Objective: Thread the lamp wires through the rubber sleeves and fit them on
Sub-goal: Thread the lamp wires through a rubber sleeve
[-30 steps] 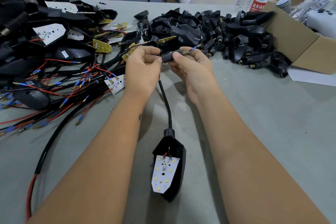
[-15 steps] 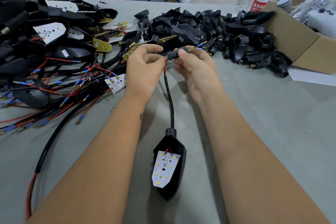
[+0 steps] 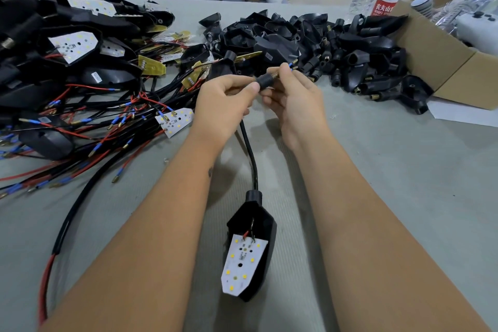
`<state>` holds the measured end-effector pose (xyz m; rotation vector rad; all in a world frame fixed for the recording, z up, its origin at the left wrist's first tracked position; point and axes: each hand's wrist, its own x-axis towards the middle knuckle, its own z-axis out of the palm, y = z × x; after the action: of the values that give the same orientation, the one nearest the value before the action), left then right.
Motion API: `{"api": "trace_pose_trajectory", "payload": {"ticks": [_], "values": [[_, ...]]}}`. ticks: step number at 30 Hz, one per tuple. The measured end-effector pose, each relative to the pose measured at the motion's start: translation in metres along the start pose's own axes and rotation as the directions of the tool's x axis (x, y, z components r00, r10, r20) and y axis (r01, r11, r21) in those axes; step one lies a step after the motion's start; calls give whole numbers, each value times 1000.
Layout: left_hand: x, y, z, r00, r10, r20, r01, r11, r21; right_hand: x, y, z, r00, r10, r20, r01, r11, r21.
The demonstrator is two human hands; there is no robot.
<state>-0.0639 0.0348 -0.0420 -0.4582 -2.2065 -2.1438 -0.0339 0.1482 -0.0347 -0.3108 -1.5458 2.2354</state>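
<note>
The red wire that showed below the left thumb half a second ago is gone from sight; only black cable [image 3: 249, 148] now runs down from the fingers, so the rubber sleeve [image 3: 265, 81] has slid further along and seems nearly seated. The left hand [image 3: 223, 105] pinches the near end of the sleeve between thumb and curled fingers. The right hand [image 3: 296, 100] pinches the far end, its fingertips closed on the brass tip and the blue wire ends [image 3: 290, 65] poking out just beyond them. The cable hangs from the fingers down to the lamp head [image 3: 250, 248], lying on the table [image 3: 390, 197] between the forearms. Likely what remains is pushing the sleeve home
</note>
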Motion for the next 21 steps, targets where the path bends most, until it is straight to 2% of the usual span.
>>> {"api": "trace_pose_trajectory", "payload": {"ticks": [4,8,12,14,18,21], "values": [[0,-1,-4,999,-19,37,17,999,41,4,0,-6,992,-38,-117,41,999,19],[1,1,-7,993,-51,102,42,995,87,6,-5,-10,982,-2,-189,47,971,233],[1,3,-9,976,-86,201,64,991,116,8,-7,-8,978,-52,-202,133,902,410],[1,4,-10,971,-99,220,71,989,129,7,-6,-6,980,-76,-185,148,897,416],[4,6,-13,966,-158,204,153,987,40,6,-5,-2,983,-75,-168,137,905,402],[3,6,-11,969,-148,199,149,989,12,6,-5,-4,986,-49,-158,111,903,414]]}}
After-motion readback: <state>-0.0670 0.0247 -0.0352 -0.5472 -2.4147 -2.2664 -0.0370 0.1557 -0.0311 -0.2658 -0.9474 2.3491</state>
